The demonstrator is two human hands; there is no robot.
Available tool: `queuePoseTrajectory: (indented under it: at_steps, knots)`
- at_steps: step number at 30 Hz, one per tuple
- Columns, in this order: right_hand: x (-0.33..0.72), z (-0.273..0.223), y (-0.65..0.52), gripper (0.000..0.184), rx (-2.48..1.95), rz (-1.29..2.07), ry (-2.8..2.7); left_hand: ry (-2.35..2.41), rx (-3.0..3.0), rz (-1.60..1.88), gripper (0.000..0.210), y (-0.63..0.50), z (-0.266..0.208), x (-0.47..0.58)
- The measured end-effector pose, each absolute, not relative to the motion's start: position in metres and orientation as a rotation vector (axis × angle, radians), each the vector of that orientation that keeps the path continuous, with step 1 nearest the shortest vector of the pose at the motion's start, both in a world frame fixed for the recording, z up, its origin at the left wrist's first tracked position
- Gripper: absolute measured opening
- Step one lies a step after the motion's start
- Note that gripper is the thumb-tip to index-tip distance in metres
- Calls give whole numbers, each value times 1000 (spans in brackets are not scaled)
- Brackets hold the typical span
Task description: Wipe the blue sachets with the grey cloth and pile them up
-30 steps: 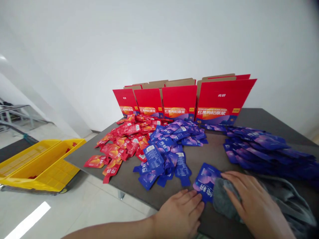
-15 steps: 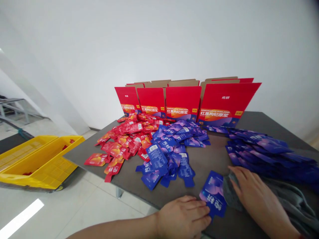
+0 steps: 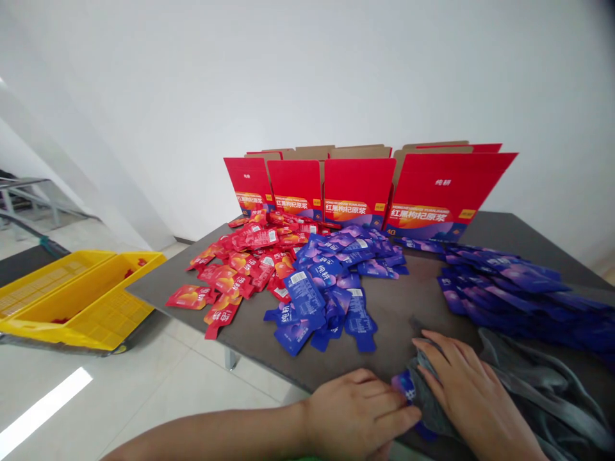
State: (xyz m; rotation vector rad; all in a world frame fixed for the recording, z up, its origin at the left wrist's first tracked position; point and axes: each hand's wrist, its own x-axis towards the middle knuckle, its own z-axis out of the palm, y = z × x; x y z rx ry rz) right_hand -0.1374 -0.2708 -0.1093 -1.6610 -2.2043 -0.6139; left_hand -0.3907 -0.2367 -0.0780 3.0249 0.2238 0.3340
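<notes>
A blue pouch (image 3: 404, 385) lies flat near the front edge of the table, mostly hidden under cloth and fingers. My left hand (image 3: 358, 410) holds it by the left end, fingers together over its edge. My right hand (image 3: 464, 384) presses a grey cloth (image 3: 523, 384) onto the pouch, its fingers bent over the fabric. The rest of the cloth trails to the right in loose folds. Ahead of my hands lies a heap of blue pouches (image 3: 324, 275), with a heap of red pouches (image 3: 240, 259) to its left.
Layered blue pouches (image 3: 509, 288) cover the right side of the dark table (image 3: 418, 282). Several open red cartons (image 3: 358, 186) stand in a row at the back, before a white wall (image 3: 336, 77). On the floor at left are yellow crates (image 3: 108, 314) with some red pieces inside.
My right hand has slid left with the cloth, now covering most of the single blue pouch. My left hand stays at the pouch's end. The view has shifted slightly.
</notes>
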Motion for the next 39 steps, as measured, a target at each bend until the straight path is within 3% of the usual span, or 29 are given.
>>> queuePoseTrajectory:
  at_steps: [11,15,19,28,39]
  knots:
    - [-64,-121,-271,40,-1793,-534,-2100,250,3051,309,41,-238,-83,-386]
    - [-84,-109,-288,50,-1768,-420,-2047,336,3078,355,33,-242,-86,-379]
    - [-119,-108,-303,60,-1682,-464,-2119,409,3058,385,44,-243,-87,-373]
    - [-115,-124,-299,51,-1735,-431,-2087,333,3056,315,56,-236,-79,-372]
    - [-82,-126,-302,57,-1934,-463,-1995,346,3031,401,46,-238,-80,-377]
